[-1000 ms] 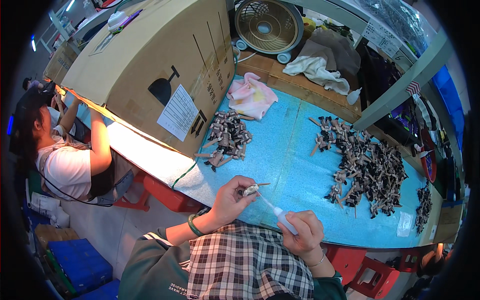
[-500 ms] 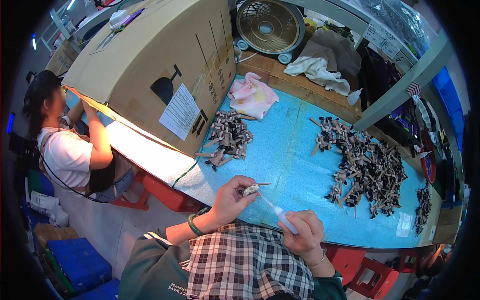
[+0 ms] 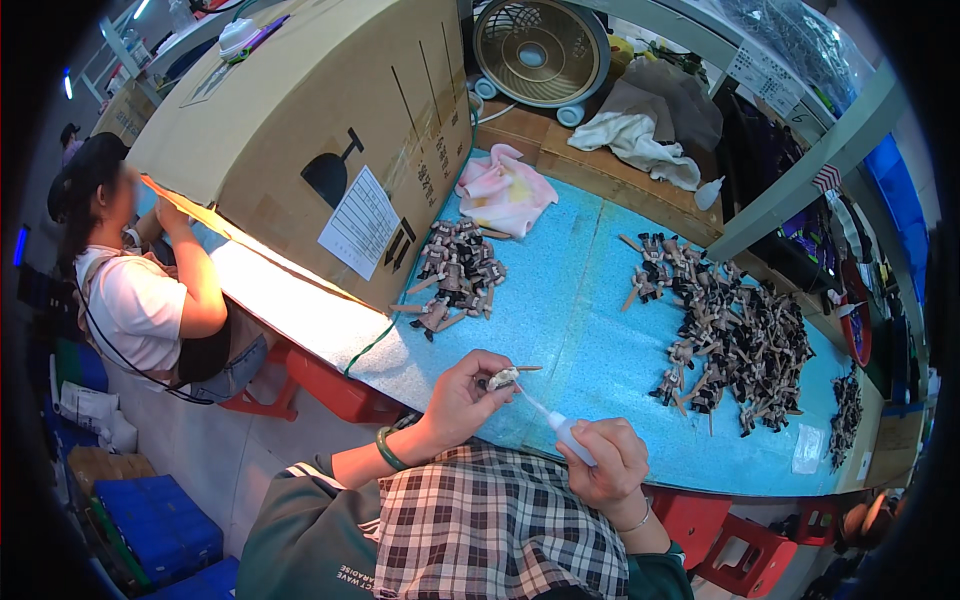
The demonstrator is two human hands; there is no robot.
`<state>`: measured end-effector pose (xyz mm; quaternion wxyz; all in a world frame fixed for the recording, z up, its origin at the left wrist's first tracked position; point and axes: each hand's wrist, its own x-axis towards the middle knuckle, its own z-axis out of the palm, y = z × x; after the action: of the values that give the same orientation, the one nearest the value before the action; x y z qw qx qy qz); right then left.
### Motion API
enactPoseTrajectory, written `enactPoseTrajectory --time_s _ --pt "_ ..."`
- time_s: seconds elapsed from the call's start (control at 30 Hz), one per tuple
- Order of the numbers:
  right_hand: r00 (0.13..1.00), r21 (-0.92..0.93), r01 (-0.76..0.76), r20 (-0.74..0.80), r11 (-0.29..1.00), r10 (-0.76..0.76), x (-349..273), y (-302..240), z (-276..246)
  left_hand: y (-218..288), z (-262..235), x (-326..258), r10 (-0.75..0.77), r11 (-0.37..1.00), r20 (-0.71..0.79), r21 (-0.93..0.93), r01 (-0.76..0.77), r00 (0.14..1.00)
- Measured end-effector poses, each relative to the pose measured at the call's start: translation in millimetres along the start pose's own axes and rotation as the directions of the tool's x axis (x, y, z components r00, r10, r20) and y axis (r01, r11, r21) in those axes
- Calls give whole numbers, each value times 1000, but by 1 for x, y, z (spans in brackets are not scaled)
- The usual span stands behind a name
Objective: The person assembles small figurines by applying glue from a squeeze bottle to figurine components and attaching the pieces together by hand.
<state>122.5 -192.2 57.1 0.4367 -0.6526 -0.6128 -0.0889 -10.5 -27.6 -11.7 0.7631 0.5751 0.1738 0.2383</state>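
Note:
My left hand (image 3: pixel 458 402) is closed on a small pale figurine (image 3: pixel 505 377), pinched between thumb and fingers. A thin brown stick-like piece juts from it to the right. In my right hand (image 3: pixel 610 464) is a whitish squeeze bottle (image 3: pixel 574 438), tilted so that its long thin nozzle points up and left. The nozzle's tip is at or very near the figurine; whether they touch I cannot tell. Beyond my left hand lies a small heap of brown-and-black figurines (image 3: pixel 458 270). A larger heap of similar figurines (image 3: pixel 745 345) spreads over the right of the blue table (image 3: pixel 570 300).
A large cardboard box (image 3: pixel 330 130) stands at the left; a pink cloth (image 3: pixel 507 190) lies beside it. Behind are a fan (image 3: pixel 541 50) and rags (image 3: pixel 640 135). A grey metal post (image 3: pixel 800 170) rises at the right. A co-worker (image 3: pixel 140 290) sits at the far left.
My hands, the figurine and the bottle stay almost in place. The co-worker's head has shifted slightly, and another person shows in the far left background.

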Motion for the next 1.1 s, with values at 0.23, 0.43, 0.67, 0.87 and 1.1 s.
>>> enactPoseTrajectory --time_s 0.23,0.43,0.67,0.87,1.1 --pt "1000 -3 -8 11 1000 8 0 0 0 -1 -1 0 -4 1000 4 -15 4 1000" --pt "1000 -8 -9 2 1000 9 0 0 1 -2 -1 0 -32 999 -1 -27 32 999" --pt "1000 -8 -15 4 1000 15 -1 0 2 -1 -2 0 -49 998 2 -43 49 999" --pt "1000 -2 -22 2 1000 22 -3 -1 2 -1 -1 -1 -73 994 12 -79 73 997" --pt "999 0 -33 -2 999 33 -3 -2 1 -1 -1 -2 -65 996 17 -59 66 998"
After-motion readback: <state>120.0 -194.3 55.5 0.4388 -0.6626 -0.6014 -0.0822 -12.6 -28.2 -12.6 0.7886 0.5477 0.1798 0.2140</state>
